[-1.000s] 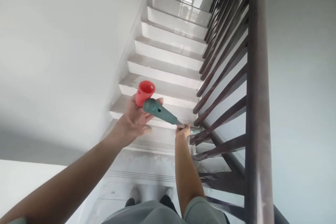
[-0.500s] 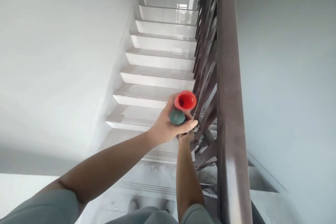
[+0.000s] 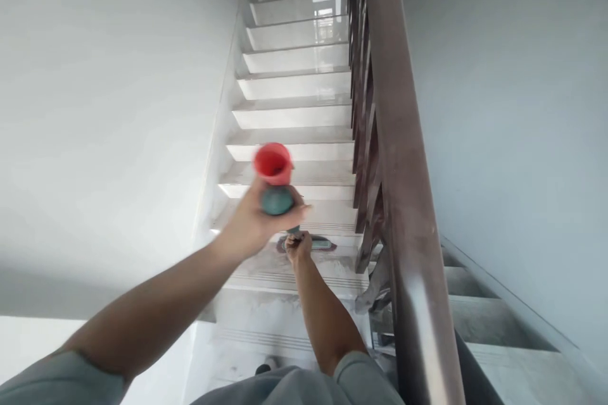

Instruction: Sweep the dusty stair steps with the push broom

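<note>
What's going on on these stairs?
A person in grey stands on the stairs, both hands on a green-handled tool. The left hand is around its upper end, with a red cup-shaped piece right beside that end. The right hand grips lower, next to a long flat head. Can't tell whether the head touches a step. A brown handrail runs along the person's right.
</note>
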The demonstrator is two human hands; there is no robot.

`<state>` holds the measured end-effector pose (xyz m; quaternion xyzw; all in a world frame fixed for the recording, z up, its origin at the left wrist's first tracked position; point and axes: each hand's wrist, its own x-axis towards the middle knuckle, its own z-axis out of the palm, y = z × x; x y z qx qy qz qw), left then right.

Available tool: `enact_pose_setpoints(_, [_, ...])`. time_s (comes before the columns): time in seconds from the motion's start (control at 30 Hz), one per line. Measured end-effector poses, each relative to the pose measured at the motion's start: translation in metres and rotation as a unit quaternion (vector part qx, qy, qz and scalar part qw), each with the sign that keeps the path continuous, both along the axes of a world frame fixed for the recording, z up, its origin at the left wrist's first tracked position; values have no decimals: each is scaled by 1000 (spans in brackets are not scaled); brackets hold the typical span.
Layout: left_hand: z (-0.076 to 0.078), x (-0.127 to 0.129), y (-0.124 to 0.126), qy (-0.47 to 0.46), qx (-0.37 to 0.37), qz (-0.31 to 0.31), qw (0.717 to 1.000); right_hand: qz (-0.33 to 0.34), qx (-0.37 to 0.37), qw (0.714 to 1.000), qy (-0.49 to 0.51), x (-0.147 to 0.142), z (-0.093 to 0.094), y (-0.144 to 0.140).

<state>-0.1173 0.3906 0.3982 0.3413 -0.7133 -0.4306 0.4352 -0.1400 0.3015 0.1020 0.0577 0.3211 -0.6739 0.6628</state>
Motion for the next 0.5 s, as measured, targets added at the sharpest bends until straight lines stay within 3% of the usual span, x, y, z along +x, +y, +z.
enact_pose_setpoints(0.1, [28,41,7,44,-62,-35,996,-19,41,997,-61,4,8,3])
enact_pose_setpoints(0.17, [29,51,3,81,-60,-61,993,-95,58,993,-41,-15,3,5])
enact_pose_setpoints(0.27, [-1,43,-13,77,-15,-83,993,-179,91,980,16,-62,-19,2])
enact_pose_setpoints(0.33, [-27,32,-25,86,11,-81,993,-175,74,981,36,-80,-38,-3])
enact_pose_setpoints(0.4, [-45,25,-32,94,44,-74,992,-141,47,988,47,-72,-51,-10])
enact_pose_setpoints(0.5, [-49,28,-33,27,58,-56,996,-73,7,993,89,-16,-53,-17])
